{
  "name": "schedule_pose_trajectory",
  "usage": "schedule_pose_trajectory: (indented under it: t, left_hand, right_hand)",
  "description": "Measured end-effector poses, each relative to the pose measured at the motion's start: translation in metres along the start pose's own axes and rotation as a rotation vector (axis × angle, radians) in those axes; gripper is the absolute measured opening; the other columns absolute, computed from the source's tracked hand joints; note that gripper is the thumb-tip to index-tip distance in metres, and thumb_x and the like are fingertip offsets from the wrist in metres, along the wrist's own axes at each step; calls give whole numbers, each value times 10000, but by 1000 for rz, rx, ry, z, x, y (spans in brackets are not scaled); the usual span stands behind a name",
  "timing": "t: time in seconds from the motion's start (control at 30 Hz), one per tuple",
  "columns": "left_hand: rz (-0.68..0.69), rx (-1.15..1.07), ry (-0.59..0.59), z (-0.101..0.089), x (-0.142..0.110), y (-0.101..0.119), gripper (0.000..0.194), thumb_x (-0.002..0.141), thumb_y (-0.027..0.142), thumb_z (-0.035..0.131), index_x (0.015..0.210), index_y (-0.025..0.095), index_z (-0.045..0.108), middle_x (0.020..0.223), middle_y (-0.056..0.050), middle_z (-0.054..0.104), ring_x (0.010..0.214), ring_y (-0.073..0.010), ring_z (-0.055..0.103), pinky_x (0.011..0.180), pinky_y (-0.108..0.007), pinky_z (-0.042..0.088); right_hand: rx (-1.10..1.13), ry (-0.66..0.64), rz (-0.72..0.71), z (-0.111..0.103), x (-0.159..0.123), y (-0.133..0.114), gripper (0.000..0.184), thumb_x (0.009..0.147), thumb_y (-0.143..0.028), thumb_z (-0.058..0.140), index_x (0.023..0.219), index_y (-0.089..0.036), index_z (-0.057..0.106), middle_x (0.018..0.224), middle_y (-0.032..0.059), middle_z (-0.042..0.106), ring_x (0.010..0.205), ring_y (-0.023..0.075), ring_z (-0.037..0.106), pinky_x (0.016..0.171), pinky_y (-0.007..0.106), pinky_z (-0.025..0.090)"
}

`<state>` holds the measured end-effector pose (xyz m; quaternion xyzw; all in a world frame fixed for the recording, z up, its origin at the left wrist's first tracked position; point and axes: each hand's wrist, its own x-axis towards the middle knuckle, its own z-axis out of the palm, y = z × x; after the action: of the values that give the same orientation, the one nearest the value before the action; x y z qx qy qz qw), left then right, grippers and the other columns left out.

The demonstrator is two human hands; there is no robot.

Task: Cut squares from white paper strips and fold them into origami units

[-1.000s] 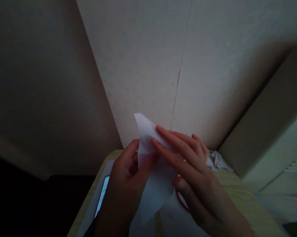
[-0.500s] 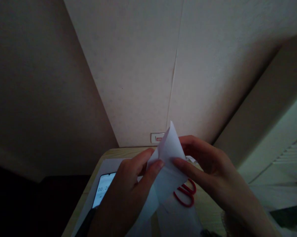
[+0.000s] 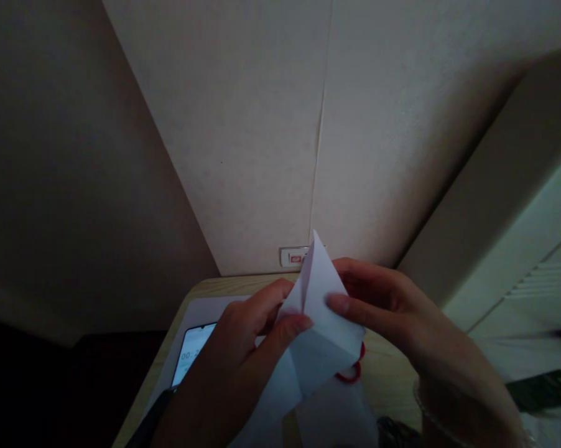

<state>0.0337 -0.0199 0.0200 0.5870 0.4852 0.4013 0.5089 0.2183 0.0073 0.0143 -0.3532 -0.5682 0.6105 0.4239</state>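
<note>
A folded sheet of white paper (image 3: pixel 324 339) is held up between both hands, its pointed tip upward and a crease running down from it. My left hand (image 3: pixel 247 354) pinches its left edge, thumb on the near face and the other fingers behind. My right hand (image 3: pixel 387 305) grips the right edge, with the thumb pressed on the near face and the fingers bent behind the sheet. Below the paper, red-handled scissors (image 3: pixel 352 373) lie on the table, mostly covered, so only part of the handles shows.
A wooden table (image 3: pixel 215 287) stands against the wall. On it, a phone (image 3: pixel 191 351) with a lit timer screen lies on white paper (image 3: pixel 206 305), left of my left hand. A wall socket or switch plate (image 3: pixel 290 256) is behind the folded paper. A dark object (image 3: pixel 397 432) lies near the front edge.
The paper has been turned so its point stands up. My right hand went from lying flat across it to pinching its right edge. The view shifted, uncovering the wall plate and more of the phone.
</note>
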Motion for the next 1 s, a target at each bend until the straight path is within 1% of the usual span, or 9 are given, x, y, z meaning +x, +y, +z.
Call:
schedule_pose_trajectory:
  t: [0.23, 0.4, 0.47, 0.57, 0.67, 0.77, 0.83, 0.9, 1.0]
  left_hand:
    - [-27, -17, 68, 3, 1, 1, 157, 818, 348, 712, 904, 241, 786, 672, 27, 732, 640, -164, 652, 513, -198, 433]
    - [-5, 7, 31, 3, 3, -1, 133, 844, 351, 688, 837, 239, 757, 671, 28, 726, 642, -165, 667, 520, -197, 465]
    - [13, 1, 7, 3, 3, -1, 119, 847, 346, 690, 828, 244, 748, 690, 30, 738, 646, -162, 677, 525, -193, 479]
    - [-7, -47, 48, 6, 1, -1, 115, 824, 318, 715, 732, 248, 714, 648, 46, 714, 621, -149, 674, 507, -180, 468]
    - [-19, -52, 127, 8, 0, 0, 119, 767, 312, 756, 687, 244, 700, 679, 33, 725, 652, -164, 689, 518, -190, 481]
    - [-41, -60, 169, 8, 0, 3, 148, 746, 346, 771, 852, 243, 774, 780, 4, 778, 587, -154, 653, 526, -221, 500]
    - [-56, -50, 183, 8, 1, 5, 170, 781, 359, 745, 891, 236, 789, 672, 22, 743, 479, -120, 568, 487, -213, 468]
    - [-61, -47, 211, 7, 2, 6, 132, 797, 350, 734, 825, 230, 780, 558, 48, 675, 433, -103, 516, 462, -198, 436]
    - [-65, -117, 247, 6, 2, 7, 110, 767, 336, 765, 766, 227, 751, 577, 45, 688, 531, -131, 614, 493, -192, 456]
  right_hand:
    - [126, 79, 15, 7, 2, 2, 200, 743, -300, 862, 735, -188, 696, 657, -43, 660, 520, 66, 515, 460, 167, 374]
    - [75, 200, 57, 20, -2, 4, 310, 830, -468, 777, 790, -204, 620, 641, -37, 616, 464, 77, 484, 392, 188, 347]
    - [75, 206, 79, 24, -3, 5, 320, 862, -504, 733, 823, -220, 592, 615, -42, 602, 423, 88, 485, 360, 203, 333]
    - [78, 195, 68, 27, -3, 7, 323, 882, -515, 705, 828, -227, 570, 590, -54, 583, 385, 82, 462, 347, 207, 318]
    - [65, 238, 6, 28, 0, 9, 336, 869, -494, 727, 783, -211, 567, 641, -45, 585, 456, 74, 476, 396, 192, 343]
    - [46, 250, -49, 28, 3, 9, 348, 842, -469, 764, 747, -203, 561, 666, -44, 578, 533, 78, 488, 433, 176, 351]
    - [19, 232, -64, 27, 4, 8, 330, 832, -450, 781, 753, -202, 579, 675, -46, 584, 543, 79, 481, 440, 175, 350]
    - [-11, 198, -76, 23, 4, 6, 293, 834, -439, 785, 783, -202, 620, 717, -34, 618, 600, 95, 527, 497, 181, 405]
    - [-74, 141, -111, 15, 4, 3, 286, 837, -484, 770, 847, -214, 675, 795, -10, 663, 713, 137, 598, 604, 217, 470]
